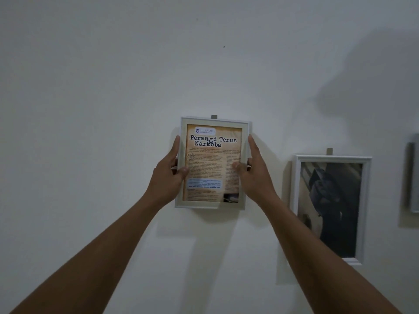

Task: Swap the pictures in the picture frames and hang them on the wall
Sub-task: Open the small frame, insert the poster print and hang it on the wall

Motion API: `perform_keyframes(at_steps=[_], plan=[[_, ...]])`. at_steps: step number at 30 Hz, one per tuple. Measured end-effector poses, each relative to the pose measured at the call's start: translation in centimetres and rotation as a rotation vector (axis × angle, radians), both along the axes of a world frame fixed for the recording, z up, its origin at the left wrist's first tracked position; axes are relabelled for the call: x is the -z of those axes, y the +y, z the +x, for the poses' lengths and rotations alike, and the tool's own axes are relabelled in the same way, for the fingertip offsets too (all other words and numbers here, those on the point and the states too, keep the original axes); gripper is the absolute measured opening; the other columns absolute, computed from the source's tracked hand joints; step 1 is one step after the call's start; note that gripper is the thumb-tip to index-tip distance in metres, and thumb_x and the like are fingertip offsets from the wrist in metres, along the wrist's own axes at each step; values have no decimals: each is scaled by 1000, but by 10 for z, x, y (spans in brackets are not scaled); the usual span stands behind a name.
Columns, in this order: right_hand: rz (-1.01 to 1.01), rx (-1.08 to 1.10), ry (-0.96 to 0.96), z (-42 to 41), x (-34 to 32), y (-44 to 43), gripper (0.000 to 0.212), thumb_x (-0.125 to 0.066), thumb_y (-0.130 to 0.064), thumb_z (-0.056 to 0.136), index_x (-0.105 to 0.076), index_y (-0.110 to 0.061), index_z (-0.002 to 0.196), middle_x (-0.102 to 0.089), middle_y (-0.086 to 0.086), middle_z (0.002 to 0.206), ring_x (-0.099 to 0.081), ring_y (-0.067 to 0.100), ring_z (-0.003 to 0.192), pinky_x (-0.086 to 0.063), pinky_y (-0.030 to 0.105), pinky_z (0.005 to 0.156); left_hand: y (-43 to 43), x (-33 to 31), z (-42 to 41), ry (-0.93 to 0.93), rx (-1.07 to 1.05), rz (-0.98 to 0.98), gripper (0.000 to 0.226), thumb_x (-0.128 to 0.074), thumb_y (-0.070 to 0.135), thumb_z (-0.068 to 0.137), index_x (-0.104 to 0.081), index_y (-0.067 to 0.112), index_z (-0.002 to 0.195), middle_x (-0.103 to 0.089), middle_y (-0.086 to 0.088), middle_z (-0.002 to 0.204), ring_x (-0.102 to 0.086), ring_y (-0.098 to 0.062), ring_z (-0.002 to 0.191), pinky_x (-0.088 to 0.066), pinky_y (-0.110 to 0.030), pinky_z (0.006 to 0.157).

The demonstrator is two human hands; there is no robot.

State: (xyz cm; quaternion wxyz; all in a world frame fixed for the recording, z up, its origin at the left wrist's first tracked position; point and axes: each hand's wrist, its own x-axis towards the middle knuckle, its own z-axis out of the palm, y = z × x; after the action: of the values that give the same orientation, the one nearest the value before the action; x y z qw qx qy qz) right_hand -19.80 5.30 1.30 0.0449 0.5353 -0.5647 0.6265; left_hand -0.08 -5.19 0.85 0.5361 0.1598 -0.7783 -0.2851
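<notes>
A: Where is the frame?

B: The small frame with the pale border is held up flat against the white wall, upright and tipped only slightly. Inside is an orange-brown leaflet headed "Perangi Terus Narkoba". A little grey hanger tab sticks up from the frame's top edge.

A: And the hands?

B: One on each side, with the frame between them. The left hand grips the left edge, its thumb lying over the front near the lower middle and the fingers running up the side. The right hand grips the right edge the same way, thumb on the glass, fingers straight up along the side. Both are clamped on the frame, and both arms reach up from the bottom corners.

A: Is it hooked on anything?

B: I cannot tell; the back is hidden. There is a small dark nail in the wall well above the frame, clear of it.

A: What else is nearby?

B: To the right, and lower, a bigger white frame hangs with a dark, shadowy picture in it, and its own tab shows on top. At the far right edge, part of a third frame shows, blurred.
</notes>
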Motion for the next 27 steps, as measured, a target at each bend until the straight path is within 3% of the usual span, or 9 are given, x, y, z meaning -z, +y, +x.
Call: perform_keyframes(at_steps=[3, 5, 10, 14, 17, 20, 24, 27], plan=[[-3, 101, 78, -2, -1, -5, 79, -55, -20, 100, -3, -45, 154, -59, 2, 118, -64, 17, 103, -56, 39, 89, -3, -1, -1, -20, -55, -42, 80, -56, 13, 96, -8, 45, 151, -56, 9, 124, -59, -9, 104, -53, -31, 89], [-6, 154, 119, -3, -2, -8, 79, -55, -25, 99, -1, -46, 153, -53, 5, 115, -62, 14, 96, -57, 40, 87, -4, -1, -1, -39, -105, -62, 81, -59, 16, 95, -8, 44, 151, -56, 13, 118, -60, -5, 96, -52, -25, 85], [2, 192, 145, -2, -6, -5, 77, -53, -22, 101, -2, -36, 156, -40, 3, 115, -51, 2, 88, -47, 25, 84, -4, -1, -2, -20, -165, -63, 82, -62, 14, 93, -12, 41, 152, -56, 15, 114, -60, 4, 84, -44, 2, 67], [1, 196, 164, -3, -7, -6, 77, -53, -21, 101, -2, -35, 156, -41, 2, 111, -48, 2, 88, -42, 20, 79, 0, 0, -4, -3, -164, -69, 81, -59, 8, 94, -13, 38, 152, -55, 11, 116, -56, 8, 82, -41, 4, 62], [-12, 203, 172, -2, -7, -6, 77, -53, -21, 101, -2, -35, 156, -41, 2, 110, -48, 2, 89, -40, 15, 75, 1, 0, -6, 7, -156, -62, 79, -56, 7, 95, -12, 38, 152, -55, 10, 118, -55, 9, 82, -43, 3, 63], [-44, 182, 159, -5, -5, -6, 76, -54, -20, 100, -4, -35, 156, -42, 1, 109, -52, 7, 90, -46, 22, 80, 0, 1, -8, 15, -159, -64, 78, -55, 7, 96, -11, 38, 152, -55, 11, 119, -56, 8, 85, -45, 1, 67], [-68, 171, 171, -7, -5, -7, 77, -55, -19, 100, -6, -36, 156, -42, -1, 107, -54, 9, 92, -52, 27, 84, 0, 3, -10, 17, -168, -88, 78, -54, 7, 97, -9, 39, 152, -52, 14, 120, -59, -7, 97, -53, -25, 87], [-85, 153, 165, -9, -3, -9, 77, -56, -19, 99, -6, -36, 156, -42, -3, 107, -55, 11, 95, -54, 28, 85, -2, 3, -12, 16, -179, -111, 79, -53, 7, 97, -8, 39, 152, -51, 15, 121, -58, -9, 100, -53, -33, 91]])
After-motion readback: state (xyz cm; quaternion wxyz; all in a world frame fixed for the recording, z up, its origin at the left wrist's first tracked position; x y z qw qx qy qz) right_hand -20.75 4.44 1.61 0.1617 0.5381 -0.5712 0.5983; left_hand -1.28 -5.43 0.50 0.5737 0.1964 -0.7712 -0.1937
